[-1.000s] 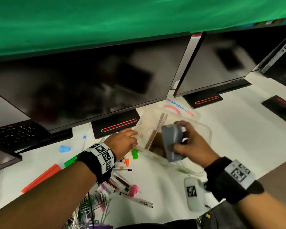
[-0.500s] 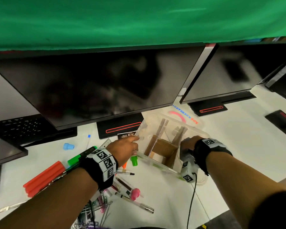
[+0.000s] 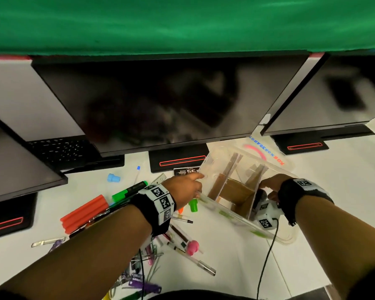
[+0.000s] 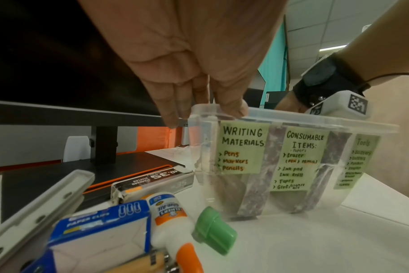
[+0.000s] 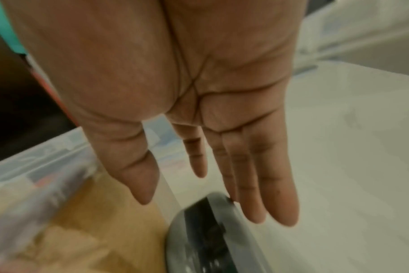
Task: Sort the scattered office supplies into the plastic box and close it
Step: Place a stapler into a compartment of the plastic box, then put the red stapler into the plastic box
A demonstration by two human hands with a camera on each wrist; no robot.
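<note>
Box (image 4: 292,122) labels in left-wrist view

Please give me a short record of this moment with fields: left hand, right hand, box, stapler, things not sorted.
left hand: grips the box rim at the corner
right hand: fingers straight, above the stapler
plastic box: open, three labelled compartments
grey stapler: inside the box, beside a divider
unsorted: glue bottle, paper clips box, staples box

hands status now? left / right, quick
Left hand: holding the plastic box at its rim corner, thumb hooked over the edge.
Right hand: open, fingers straight, over the grey stapler in the box; nothing held.
</note>
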